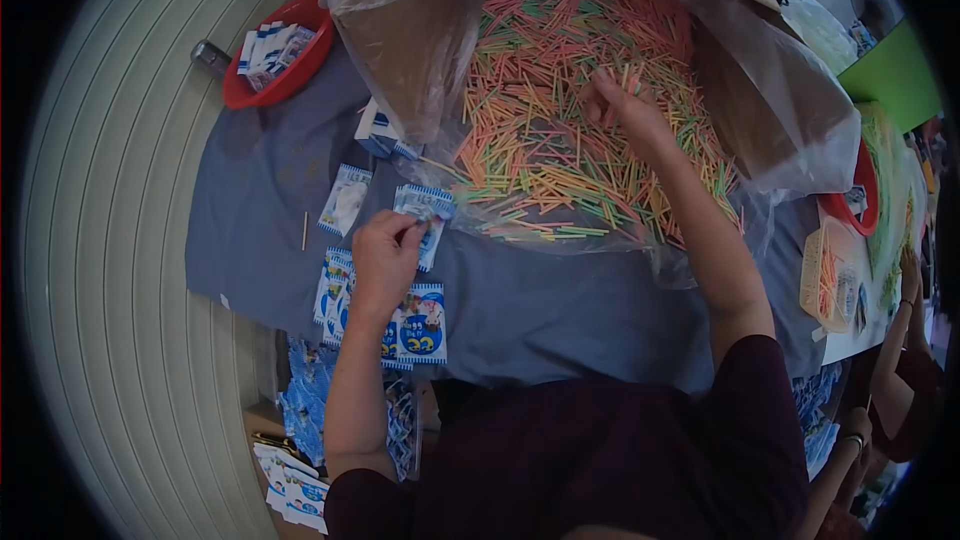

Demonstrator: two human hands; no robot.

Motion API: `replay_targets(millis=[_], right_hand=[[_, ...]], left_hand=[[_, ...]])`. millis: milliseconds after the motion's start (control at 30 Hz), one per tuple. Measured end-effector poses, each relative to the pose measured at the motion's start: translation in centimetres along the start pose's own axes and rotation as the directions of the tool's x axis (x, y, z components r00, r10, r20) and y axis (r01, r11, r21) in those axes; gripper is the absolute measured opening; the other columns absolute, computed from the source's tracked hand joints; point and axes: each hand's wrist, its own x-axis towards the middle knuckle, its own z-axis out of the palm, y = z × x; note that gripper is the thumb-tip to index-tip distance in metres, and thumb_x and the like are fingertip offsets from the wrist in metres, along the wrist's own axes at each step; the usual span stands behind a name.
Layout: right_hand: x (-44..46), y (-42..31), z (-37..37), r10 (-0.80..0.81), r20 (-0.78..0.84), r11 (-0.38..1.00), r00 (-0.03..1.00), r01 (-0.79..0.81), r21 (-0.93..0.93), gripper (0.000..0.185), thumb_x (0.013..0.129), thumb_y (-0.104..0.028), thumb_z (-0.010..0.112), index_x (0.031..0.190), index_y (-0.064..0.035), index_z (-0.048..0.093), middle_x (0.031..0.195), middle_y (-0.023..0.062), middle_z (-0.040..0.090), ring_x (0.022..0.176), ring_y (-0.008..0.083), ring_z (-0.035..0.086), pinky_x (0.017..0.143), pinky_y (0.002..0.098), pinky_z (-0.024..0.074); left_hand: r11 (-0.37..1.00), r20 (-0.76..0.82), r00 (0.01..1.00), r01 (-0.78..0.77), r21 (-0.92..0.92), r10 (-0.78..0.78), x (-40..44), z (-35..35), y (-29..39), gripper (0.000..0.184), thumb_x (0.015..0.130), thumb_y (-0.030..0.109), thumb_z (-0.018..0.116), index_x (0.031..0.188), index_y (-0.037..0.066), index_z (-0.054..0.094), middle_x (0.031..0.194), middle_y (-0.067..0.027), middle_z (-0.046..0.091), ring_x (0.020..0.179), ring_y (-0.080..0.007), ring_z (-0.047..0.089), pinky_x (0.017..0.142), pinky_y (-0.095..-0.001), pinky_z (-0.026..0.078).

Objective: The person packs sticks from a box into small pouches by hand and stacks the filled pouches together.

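My left hand has its thumb and fingers closed on the upper part of a blue-and-white printed packet lying on the grey cloth. Just below are several similar packets, overlapping one another. A white-and-blue packet lies at the left of that hand. Over a large heap of thin coloured sticks is my right hand, its fingers curled together. A few sticks show at its fingertips. The heap is pink, orange, yellow and green and rests in a clear plastic liner.
A red bowl of packets stands at the back left beside a dark cylinder. One loose stick lies on the grey cloth. At right are a basket with pink sticks and another person's arm. Packets fill containers below the table.
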Motion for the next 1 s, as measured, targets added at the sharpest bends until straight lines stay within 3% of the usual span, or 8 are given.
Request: replay_targets(millis=[67,300,433,533,600,733,800,1000], right_hand=[[-0.5,-0.6,-0.7,-0.059,0.053,0.998,0.997,0.061,-0.020,0.040,0.102,-0.038,0.047,0.087,-0.0044,0.062,0.070,0.0041,0.060,0.070,0.0148,0.056,0.068,0.0317,0.0441],[-2.0,-1.1,-1.5,-0.179,0.167,0.833,0.970,0.059,0.550,0.044,0.103,-0.044,0.043,0.104,-0.0035,0.060,0.083,0.0097,0.066,0.084,0.0248,0.064,0.081,0.0423,0.0501],[-3.3,-2.8,-0.6,-0.157,0.170,0.804,0.973,0.026,0.594,0.048,0.103,-0.045,0.039,0.120,-0.0033,0.058,0.094,0.0115,0.069,0.096,0.0254,0.065,0.088,0.0417,0.0488],[-3.9,-3.4,0.0,-0.157,0.065,0.910,0.985,0.119,0.396,0.054,0.104,-0.045,0.037,0.136,-0.0036,0.049,0.104,0.0131,0.068,0.107,0.0241,0.063,0.094,0.0408,0.0464],[-3.5,-2.4,-0.5,-0.340,0.073,0.940,0.938,0.337,0.050,0.055,0.105,-0.044,0.037,0.143,-0.0043,0.042,0.113,0.0141,0.067,0.111,0.0219,0.061,0.096,0.0389,0.0445],[-2.8,-0.6,-2.2,-0.189,0.141,0.933,0.972,0.133,0.335,0.048,0.104,-0.039,0.041,0.137,-0.0054,0.048,0.090,0.0089,0.067,0.093,0.0189,0.063,0.096,0.0406,0.0465],[-3.5,-1.1,-2.1,-0.260,0.133,0.762,0.956,0.118,0.636,0.041,0.102,-0.032,0.049,0.126,0.0002,0.056,0.065,0.0025,0.058,0.068,0.0138,0.055,0.087,0.0385,0.0505],[-6.5,-6.3,2.0,-0.288,0.073,0.793,0.955,0.195,0.577,0.036,0.101,-0.033,0.052,0.111,0.0001,0.063,0.057,0.0004,0.048,0.064,0.0134,0.054,0.091,0.0431,0.0517]], left_hand=[[0.774,0.070,0.972,0.221,-0.593,-0.224,-0.1,0.2,-1.2,0.010,0.078,-0.002,0.073,0.087,-0.005,0.070,0.082,-0.0060,0.066,0.075,-0.0137,0.063,0.061,-0.0254,0.049],[0.445,0.037,0.980,0.122,-0.887,-0.196,0.6,-0.1,2.5,0.017,0.080,-0.007,0.074,0.096,-0.004,0.071,0.092,-0.0067,0.066,0.080,-0.0105,0.062,0.072,-0.0213,0.051],[0.447,0.033,0.993,0.081,-0.891,-0.115,2.1,1.0,6.0,0.018,0.081,-0.005,0.075,0.098,-0.003,0.071,0.093,-0.0059,0.067,0.082,-0.0097,0.062,0.073,-0.0208,0.051],[0.362,0.082,0.994,0.103,-0.927,-0.073,2.6,2.6,7.8,0.018,0.082,-0.002,0.075,0.099,-0.004,0.070,0.094,-0.0047,0.068,0.082,-0.0087,0.062,0.073,-0.0206,0.050],[0.294,0.165,0.982,0.186,-0.938,-0.096,2.4,3.0,8.7,0.019,0.083,0.000,0.075,0.100,-0.004,0.070,0.090,-0.0034,0.068,0.080,-0.0074,0.062,0.072,-0.0200,0.050],[0.183,0.247,0.957,0.273,-0.944,-0.153,2.1,3.1,10.5,0.019,0.084,0.002,0.075,0.101,-0.004,0.070,0.086,-0.0028,0.068,0.076,-0.0068,0.061,0.070,-0.0197,0.051],[0.193,0.209,0.965,0.238,-0.952,-0.159,2.1,4.1,10.2,0.019,0.085,0.004,0.075,0.101,-0.005,0.069,0.084,-0.0028,0.068,0.074,-0.0063,0.061,0.068,-0.0197,0.051],[0.373,0.233,0.956,0.284,-0.883,-0.178,3.3,5.6,10.3,0.016,0.084,0.002,0.075,0.098,-0.004,0.071,0.083,-0.0032,0.069,0.074,-0.0065,0.061,0.065,-0.0197,0.050]])
